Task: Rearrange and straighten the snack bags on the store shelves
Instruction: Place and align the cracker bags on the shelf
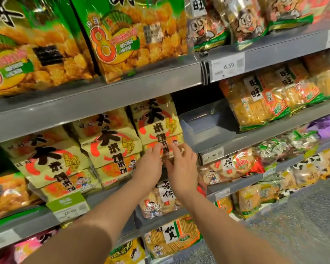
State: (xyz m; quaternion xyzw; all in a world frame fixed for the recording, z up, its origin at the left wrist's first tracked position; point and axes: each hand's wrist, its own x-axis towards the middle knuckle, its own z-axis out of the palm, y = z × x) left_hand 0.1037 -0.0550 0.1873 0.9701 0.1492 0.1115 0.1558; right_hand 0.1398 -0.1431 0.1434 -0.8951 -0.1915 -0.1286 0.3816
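A pale yellow rice cracker bag with bold black characters and a red ring stands at the centre of the frame. It is on the middle shelf and is the rightmost of three matching bags. It sits further back and looks more upright than its two neighbours, which lean in a staggered row toward the left edge.

Both bare arms reach up from the bottom of the frame to its lower front. The left hand has its fingers nearly straight, tips resting on the bag. Just beside it, the right hand has its fingers spread apart and gently bent, tips also on the packaging. Neither hand looks wrapped round the bag, and the thumbs are hidden. With both hands low on the front, the person is probably nudging or squaring the bag so it lines up with the row.

Right of the bag the shelf shows a bare stretch with a grey divider, so there is room to shift it.

Along the top of the frame stand large green bags of golden crackers. A price tag at upper right reads 6.59. Below the hands are clear bags printed with a cartoon boy. Grey floor fills the lower right.
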